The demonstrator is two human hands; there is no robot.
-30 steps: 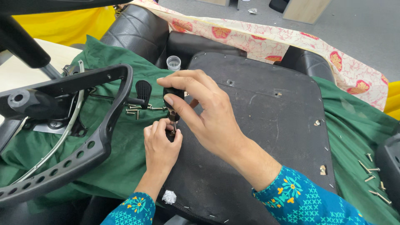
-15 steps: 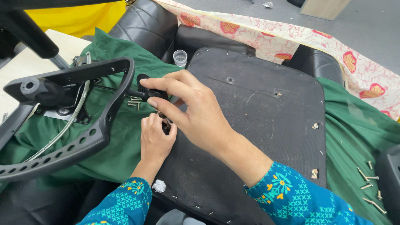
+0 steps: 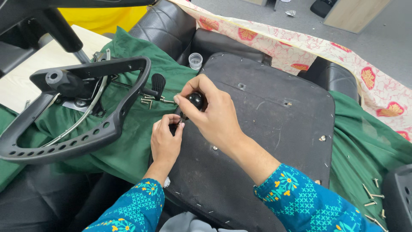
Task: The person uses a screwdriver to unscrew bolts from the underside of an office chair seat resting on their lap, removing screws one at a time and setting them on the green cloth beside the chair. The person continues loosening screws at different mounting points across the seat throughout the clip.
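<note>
A black upturned chair seat base (image 3: 274, 129) lies across a green cloth. My right hand (image 3: 214, 116) is closed around the round black handle of a screwdriver (image 3: 196, 100), held upright over the seat's left edge. Just below it, my left hand (image 3: 166, 139) pinches something small and dark at the tool's tip, at the seat's edge; the part itself is mostly hidden by my fingers.
A black armrest frame (image 3: 81, 133) with a lever sits on the green cloth (image 3: 137, 141) to the left. Loose screws (image 3: 148, 101) lie by it, more screws (image 3: 371, 195) at the right. A small clear cup (image 3: 195, 60) stands behind. Floral cloth (image 3: 300, 43) drapes the back.
Both hands stay at the seat's left edge with the screwdriver. The right hand's grip has shifted on the handle, whose black knob now shows. The camera view has shifted slightly.
</note>
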